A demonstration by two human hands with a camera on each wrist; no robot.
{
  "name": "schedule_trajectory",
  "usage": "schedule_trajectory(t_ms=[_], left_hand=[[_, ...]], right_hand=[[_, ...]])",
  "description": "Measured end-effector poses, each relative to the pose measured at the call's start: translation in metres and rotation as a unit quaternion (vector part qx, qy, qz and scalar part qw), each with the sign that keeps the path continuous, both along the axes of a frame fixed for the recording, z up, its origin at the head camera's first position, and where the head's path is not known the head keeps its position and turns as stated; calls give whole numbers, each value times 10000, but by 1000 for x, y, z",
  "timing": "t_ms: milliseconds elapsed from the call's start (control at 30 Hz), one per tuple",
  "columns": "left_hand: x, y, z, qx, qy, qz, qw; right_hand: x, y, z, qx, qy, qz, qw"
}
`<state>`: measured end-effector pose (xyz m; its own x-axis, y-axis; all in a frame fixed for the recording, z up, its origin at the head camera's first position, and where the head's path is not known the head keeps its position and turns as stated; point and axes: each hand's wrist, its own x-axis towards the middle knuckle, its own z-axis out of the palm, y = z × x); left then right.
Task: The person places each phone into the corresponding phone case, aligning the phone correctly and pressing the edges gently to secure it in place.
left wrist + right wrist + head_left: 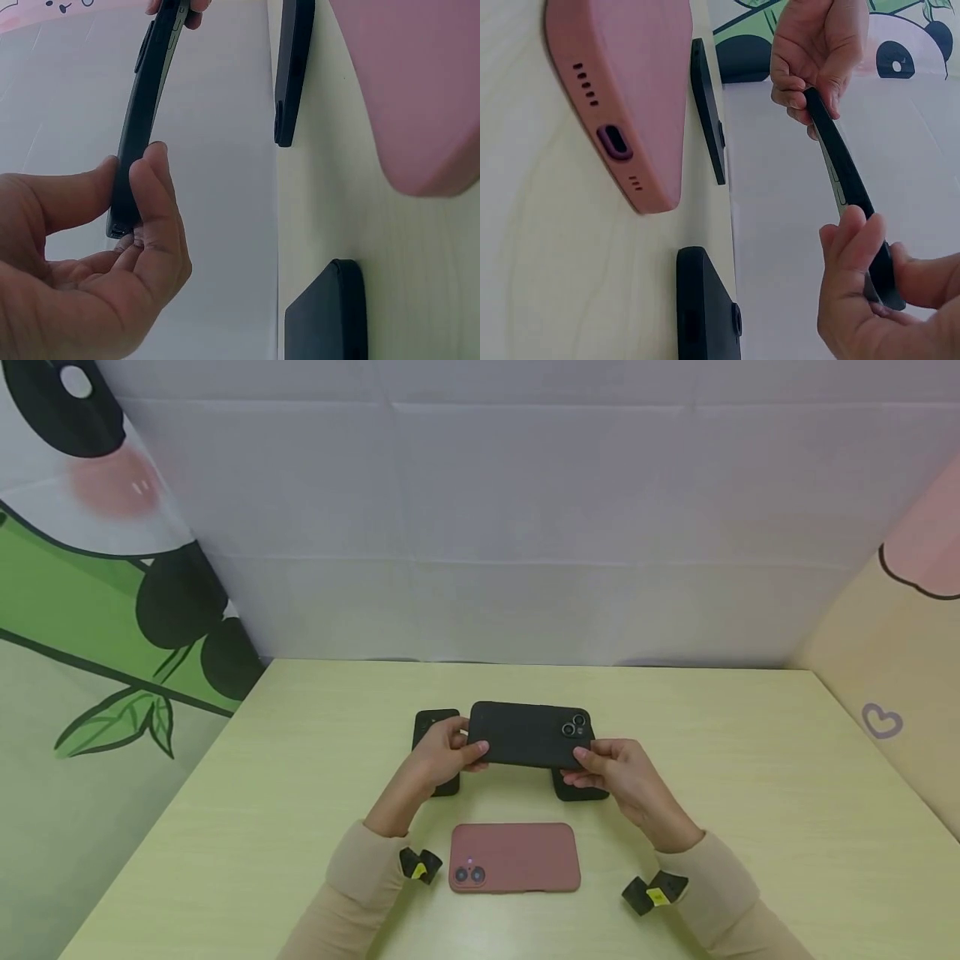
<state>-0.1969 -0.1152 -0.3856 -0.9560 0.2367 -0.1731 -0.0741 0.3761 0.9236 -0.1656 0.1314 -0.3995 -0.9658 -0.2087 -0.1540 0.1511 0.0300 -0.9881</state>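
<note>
A phone in a black case (525,735) is held sideways above the table between both hands, its camera end at the right. My left hand (442,752) pinches one short end between thumb and fingers; my right hand (626,777) pinches the other, near the lenses. In the left wrist view, a lighter edge with buttons shows along one long side of the held phone (144,97), beside the dark case. The right wrist view shows the case (847,169) slightly bowed between the two hands.
Nearer the body, a pink-cased phone (517,860) lies back up on the pale wooden table (300,793). Two black phones lie partly behind the hands, one at left (447,787) and one at right (581,793). A pale wall cloth (525,527) hangs behind the table.
</note>
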Motion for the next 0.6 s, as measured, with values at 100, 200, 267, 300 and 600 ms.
schedule_trajectory(t_ms=[100,200,267,300,600], left_hand=[[1,-1,2,-1,-11,-36,10000],[1,-1,3,5,-28,-46,10000],[1,-1,4,0,-26,-38,10000],[1,-1,4,-6,-21,-33,10000],[-1,-4,2,-17,37,32,10000]], right_hand=[[0,-1,0,-45,-49,-34,10000],[1,-1,1,-90,-105,-38,9999],[1,-2,1,-123,-152,-45,9998],[2,-2,1,-138,-176,-55,9997],[2,-2,5,-78,-226,126,9996]])
